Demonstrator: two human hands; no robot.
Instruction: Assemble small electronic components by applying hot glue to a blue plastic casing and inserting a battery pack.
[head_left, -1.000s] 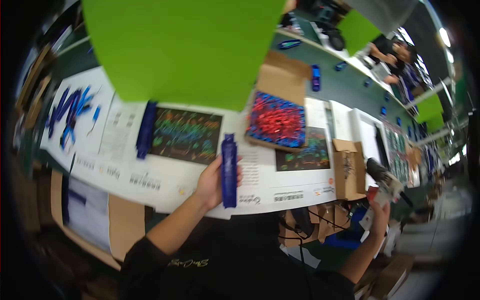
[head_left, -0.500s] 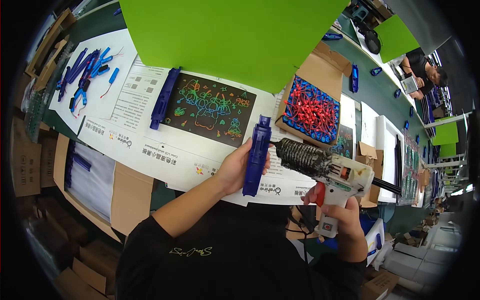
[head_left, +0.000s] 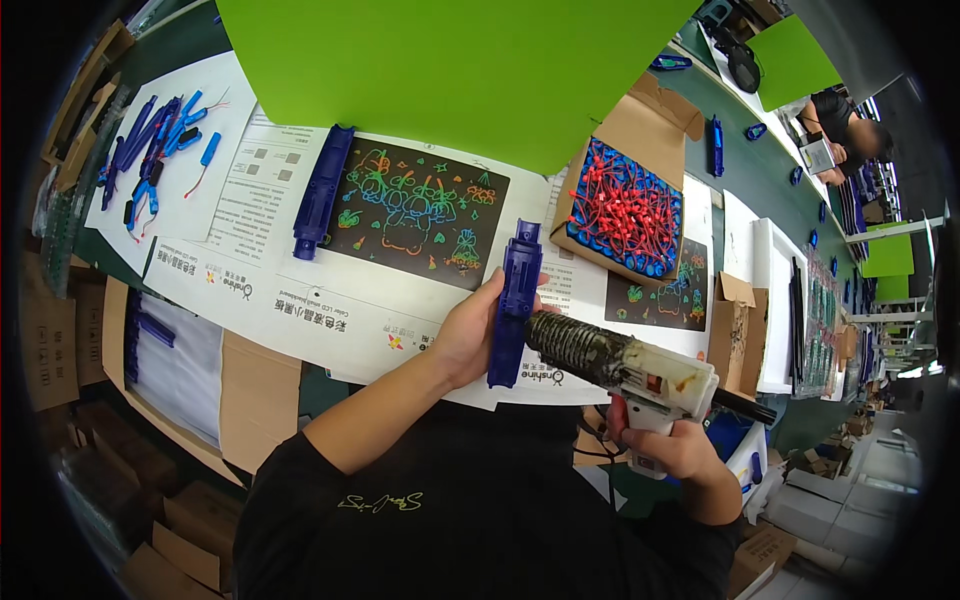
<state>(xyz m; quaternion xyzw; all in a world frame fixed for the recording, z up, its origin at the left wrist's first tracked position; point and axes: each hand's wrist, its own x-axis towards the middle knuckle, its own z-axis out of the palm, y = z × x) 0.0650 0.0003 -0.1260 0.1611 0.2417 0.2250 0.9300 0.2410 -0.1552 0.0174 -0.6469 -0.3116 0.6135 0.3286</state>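
Note:
My left hand [head_left: 468, 332] grips a long dark-blue plastic shell [head_left: 515, 310], held upright over the printed sheet with its hollow, ribbed side showing. Closed round the handle of a glue gun [head_left: 660, 378] is my right hand [head_left: 670, 445]. The gun is white with a dark, coiled, stained front part, and a black glue stick [head_left: 744, 404] sticks out of its back. Its nozzle end meets the shell's right edge around mid-length; whether the tip touches is hidden. A second blue shell [head_left: 324, 190] lies on the sheet, beside a black panel with colourful line drawings [head_left: 415, 215].
A cardboard box [head_left: 640, 115] holds many blue cylinders with red wires. On white paper at the left lie blue shells and wired blue cylinders [head_left: 211, 150]. A green board [head_left: 450, 80] stands across the back. Another person [head_left: 845, 140] sits far right.
My right hand has brought the glue gun left and slightly down, so its nozzle end is now at the shell. The shell in my left hand has barely shifted.

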